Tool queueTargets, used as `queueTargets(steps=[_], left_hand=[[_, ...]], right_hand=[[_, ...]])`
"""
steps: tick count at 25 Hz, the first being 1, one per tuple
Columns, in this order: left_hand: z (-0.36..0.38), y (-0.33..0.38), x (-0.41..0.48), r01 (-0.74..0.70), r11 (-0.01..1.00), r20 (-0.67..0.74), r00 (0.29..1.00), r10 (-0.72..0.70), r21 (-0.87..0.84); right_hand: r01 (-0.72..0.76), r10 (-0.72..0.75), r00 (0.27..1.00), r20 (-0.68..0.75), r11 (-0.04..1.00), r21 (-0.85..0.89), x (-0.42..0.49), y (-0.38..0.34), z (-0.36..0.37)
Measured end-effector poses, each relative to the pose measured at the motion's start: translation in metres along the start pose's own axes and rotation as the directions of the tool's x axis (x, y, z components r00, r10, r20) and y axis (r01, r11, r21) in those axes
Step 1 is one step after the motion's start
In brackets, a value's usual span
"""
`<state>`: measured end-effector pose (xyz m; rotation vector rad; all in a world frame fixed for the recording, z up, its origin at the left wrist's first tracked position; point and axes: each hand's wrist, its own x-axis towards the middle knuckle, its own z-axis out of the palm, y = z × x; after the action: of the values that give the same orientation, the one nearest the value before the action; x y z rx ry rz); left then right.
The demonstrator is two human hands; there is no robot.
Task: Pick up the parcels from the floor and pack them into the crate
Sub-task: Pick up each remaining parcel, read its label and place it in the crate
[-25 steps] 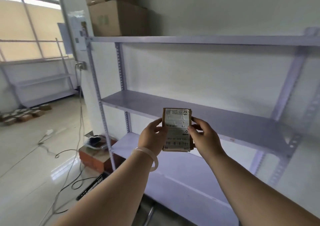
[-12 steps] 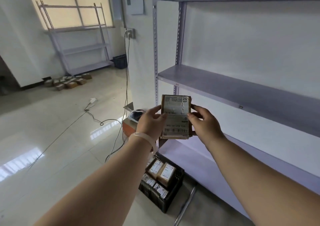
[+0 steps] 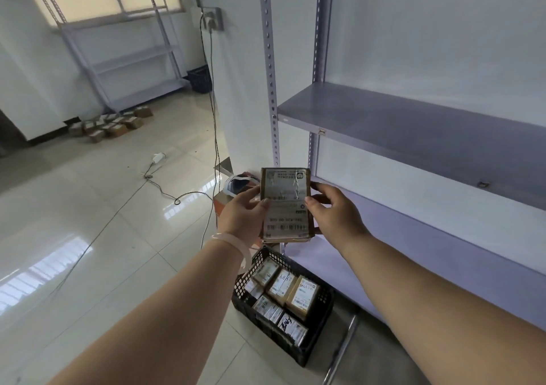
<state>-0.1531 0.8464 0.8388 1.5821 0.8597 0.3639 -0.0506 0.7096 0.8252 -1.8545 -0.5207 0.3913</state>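
Note:
A small brown parcel (image 3: 286, 204) with a white shipping label faces me, held upright in front of my chest. My left hand (image 3: 242, 216) grips its left edge and my right hand (image 3: 332, 216) grips its right edge. Below it on the floor stands a black lattice crate (image 3: 317, 340) that holds several labelled parcels (image 3: 302, 294). Far off by the back wall lies a cluster of several more parcels (image 3: 110, 123) on the floor.
A grey metal shelf unit (image 3: 413, 130) rises at my right, its upright post (image 3: 270, 89) just behind the held parcel. Cables (image 3: 177, 200) trail across the tiled floor. An orange box (image 3: 221, 204) sits by the post. A second rack (image 3: 133, 59) and a dark basket (image 3: 201, 78) stand at the back.
My view has dropped and swung left, bringing the crate and far parcels into sight. Both hands keep hold of the same parcel, now lower and above the crate.

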Motion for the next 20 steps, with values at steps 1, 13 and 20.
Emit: queueTargets(steps=[1, 13, 20], left_hand=[[0.001, -0.003, 0.014, 0.017, 1.0, 0.003, 1.0, -0.017, -0.002], [0.001, -0.061, 0.202, 0.018, 0.959, 0.344, 0.931, -0.12, 0.284], [0.002, -0.134, 0.319, -0.364, 0.75, 0.666, 0.734, -0.133, 0.552]], right_hand=[[-0.018, 0.018, 1.0, 0.0, 1.0, 0.004, 0.012, 0.005, 0.005], [-0.37, 0.381, 0.904, -0.194, 0.924, 0.094, 0.113, 0.084, 0.093], [-0.599, 0.644, 0.723, -0.251, 0.765, 0.237, 0.14, 0.16, 0.184]])
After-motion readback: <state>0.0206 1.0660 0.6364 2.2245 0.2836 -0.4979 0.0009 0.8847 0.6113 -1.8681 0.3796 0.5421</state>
